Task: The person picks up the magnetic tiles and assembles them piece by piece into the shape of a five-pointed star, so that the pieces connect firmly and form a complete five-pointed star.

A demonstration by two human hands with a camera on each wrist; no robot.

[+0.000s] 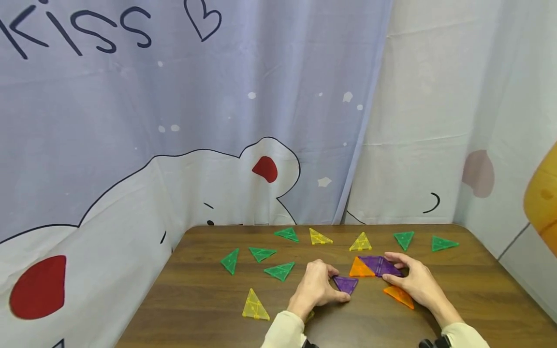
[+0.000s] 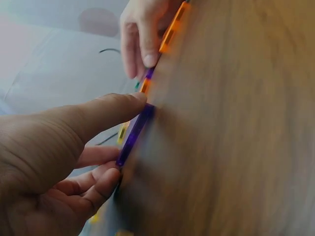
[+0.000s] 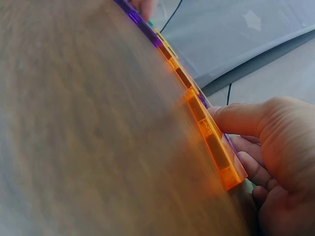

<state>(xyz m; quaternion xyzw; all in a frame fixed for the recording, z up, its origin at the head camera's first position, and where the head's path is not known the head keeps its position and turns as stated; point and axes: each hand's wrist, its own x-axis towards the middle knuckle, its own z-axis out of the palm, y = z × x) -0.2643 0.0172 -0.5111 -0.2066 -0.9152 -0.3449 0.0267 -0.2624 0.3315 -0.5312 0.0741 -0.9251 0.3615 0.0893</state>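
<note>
My left hand (image 1: 316, 286) pinches a small purple triangle tile (image 1: 345, 284) between thumb and fingers, close over the table. In the left wrist view that purple tile (image 2: 135, 133) appears nearly edge-on. To its right, an orange triangle tile (image 1: 361, 268) lies beside two purple triangle tiles (image 1: 377, 265), together forming a flat strip. The right hand (image 1: 414, 280) grips the right end of this strip, thumb at the near corner and fingers at the far one. A loose orange triangle tile (image 1: 400, 297) lies just below the right hand, seen large in the right wrist view.
Several green triangle tiles (image 1: 280, 271) lie on the left and back of the wooden table (image 1: 196, 299), with two more at back right. Yellow triangle tiles (image 1: 360, 242) are at the back, and another yellow tile (image 1: 254, 306) is front left. A printed curtain (image 1: 278, 96) hangs behind.
</note>
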